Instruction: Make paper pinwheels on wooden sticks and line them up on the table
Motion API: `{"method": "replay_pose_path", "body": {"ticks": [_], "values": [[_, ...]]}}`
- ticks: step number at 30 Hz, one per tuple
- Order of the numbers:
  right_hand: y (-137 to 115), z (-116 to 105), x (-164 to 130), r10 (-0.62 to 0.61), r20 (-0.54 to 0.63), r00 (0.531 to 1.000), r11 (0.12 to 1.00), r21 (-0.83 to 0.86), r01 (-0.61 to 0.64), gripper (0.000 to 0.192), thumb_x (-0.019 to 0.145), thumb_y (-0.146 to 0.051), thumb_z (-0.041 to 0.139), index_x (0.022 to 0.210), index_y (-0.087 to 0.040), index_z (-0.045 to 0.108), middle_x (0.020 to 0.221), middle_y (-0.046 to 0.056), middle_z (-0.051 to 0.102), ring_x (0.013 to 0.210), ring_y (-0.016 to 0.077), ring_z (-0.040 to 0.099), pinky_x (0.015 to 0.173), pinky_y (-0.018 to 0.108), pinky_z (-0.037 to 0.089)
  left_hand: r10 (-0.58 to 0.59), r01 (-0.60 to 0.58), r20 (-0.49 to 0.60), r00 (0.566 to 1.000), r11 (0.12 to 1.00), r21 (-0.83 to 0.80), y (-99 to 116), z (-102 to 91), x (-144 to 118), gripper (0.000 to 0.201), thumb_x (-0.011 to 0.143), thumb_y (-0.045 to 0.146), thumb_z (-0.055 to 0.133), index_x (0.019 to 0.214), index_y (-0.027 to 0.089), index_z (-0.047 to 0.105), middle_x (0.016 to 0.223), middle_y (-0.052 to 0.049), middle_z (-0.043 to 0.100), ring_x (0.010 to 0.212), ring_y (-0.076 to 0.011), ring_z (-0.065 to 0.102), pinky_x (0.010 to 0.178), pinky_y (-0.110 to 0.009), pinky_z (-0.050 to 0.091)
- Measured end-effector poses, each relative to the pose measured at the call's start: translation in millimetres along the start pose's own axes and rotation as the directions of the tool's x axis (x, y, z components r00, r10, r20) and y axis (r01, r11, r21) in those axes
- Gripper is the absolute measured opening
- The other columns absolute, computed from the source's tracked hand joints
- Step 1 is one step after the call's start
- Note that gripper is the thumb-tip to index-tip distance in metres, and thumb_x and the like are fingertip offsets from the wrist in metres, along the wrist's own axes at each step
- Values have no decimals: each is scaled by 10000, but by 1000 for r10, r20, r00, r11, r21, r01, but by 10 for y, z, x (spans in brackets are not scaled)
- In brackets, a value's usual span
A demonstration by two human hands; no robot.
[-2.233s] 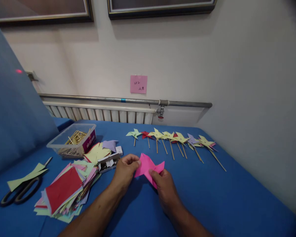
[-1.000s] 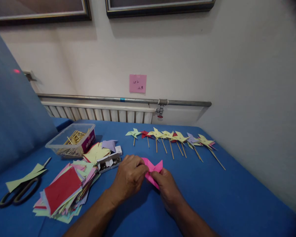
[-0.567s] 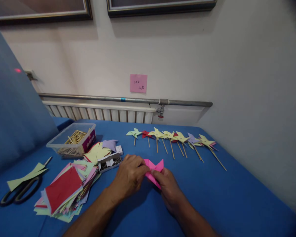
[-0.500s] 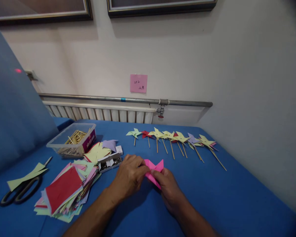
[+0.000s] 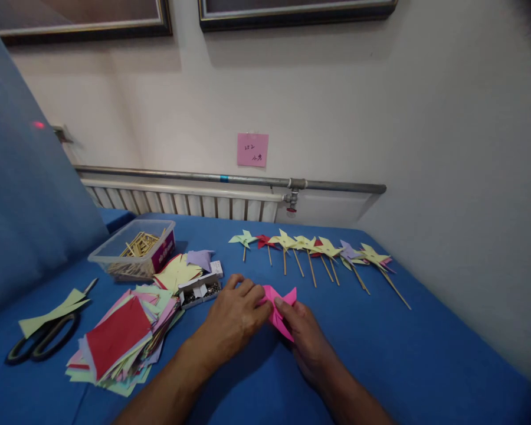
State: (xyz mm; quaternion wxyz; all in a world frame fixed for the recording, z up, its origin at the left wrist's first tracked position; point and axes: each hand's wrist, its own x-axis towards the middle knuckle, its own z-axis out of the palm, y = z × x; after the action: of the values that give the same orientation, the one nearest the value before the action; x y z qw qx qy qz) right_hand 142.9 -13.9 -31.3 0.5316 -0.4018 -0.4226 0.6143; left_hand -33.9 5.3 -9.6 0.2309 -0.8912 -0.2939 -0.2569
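Note:
A pink paper piece [image 5: 279, 301], partly folded into pointed flaps, lies low over the blue table [image 5: 380, 354]. My left hand [image 5: 232, 319] covers its left side with fingers curled over the folds. My right hand [image 5: 303, 333] pinches its right side from below. Much of the pink paper is hidden under both hands. Behind them, a row of finished paper pinwheels on wooden sticks [image 5: 312, 251] lies on the table.
A stack of coloured paper squares [image 5: 119, 336] lies at the left, with black scissors [image 5: 42, 339] and a green paper strip beside it. A clear tub of wooden sticks [image 5: 135, 254], a small box of metal pins [image 5: 199, 290] and loose yellow and purple cut papers [image 5: 181, 268] sit behind.
The pink paper was held up and spread between both hands; my hands have since closed in over it and pressed its flaps down toward the centre, near the table.

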Motion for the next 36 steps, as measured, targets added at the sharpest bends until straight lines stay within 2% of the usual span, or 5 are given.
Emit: {"method": "replay_pose_path", "body": {"ticks": [13,15,17,22,36], "values": [[156,-212,143,34,-196,980,971,-224,-78,333,683,-472,803,774,-169,701,649,-14,613,605,156,484,575,287,368,-165,178,79,983,965,-194,-132,-6,-66,198,1040,199,554,984,207,744,968,-77,727,875,-222,638,817,-382,446],[174,-255,155,23,-235,972,956,-278,-90,327,690,-485,783,755,-181,683,630,-25,585,594,155,464,570,291,358,-343,375,189,920,910,-179,-339,-59,-143,217,1015,174,550,929,192,749,931,-85,726,882,-218,665,790,-345,462],[195,-276,167,-8,-246,969,950,-306,-70,318,699,-492,770,739,-193,668,624,-30,565,593,153,450,570,292,355,-525,568,329,785,822,-43,-553,-122,-220,222,1002,186,560,923,200,767,955,-95,745,908,-235,690,776,-334,466],[251,-257,209,-15,-235,972,949,-308,-60,341,662,-528,755,718,-206,656,601,-32,540,582,155,429,554,293,345,-612,632,568,550,750,196,-758,-180,-282,310,1000,178,512,989,202,820,1057,-158,784,988,-297,727,796,-358,491],[427,-313,303,-20,-206,978,939,-340,-52,376,663,-568,751,704,-205,659,598,-20,554,585,161,429,555,298,363,-661,685,606,443,685,246,-740,-4,-230,304,965,231,566,1110,215,833,1191,-165,775,1075,-337,747,868,-397,532]]}}
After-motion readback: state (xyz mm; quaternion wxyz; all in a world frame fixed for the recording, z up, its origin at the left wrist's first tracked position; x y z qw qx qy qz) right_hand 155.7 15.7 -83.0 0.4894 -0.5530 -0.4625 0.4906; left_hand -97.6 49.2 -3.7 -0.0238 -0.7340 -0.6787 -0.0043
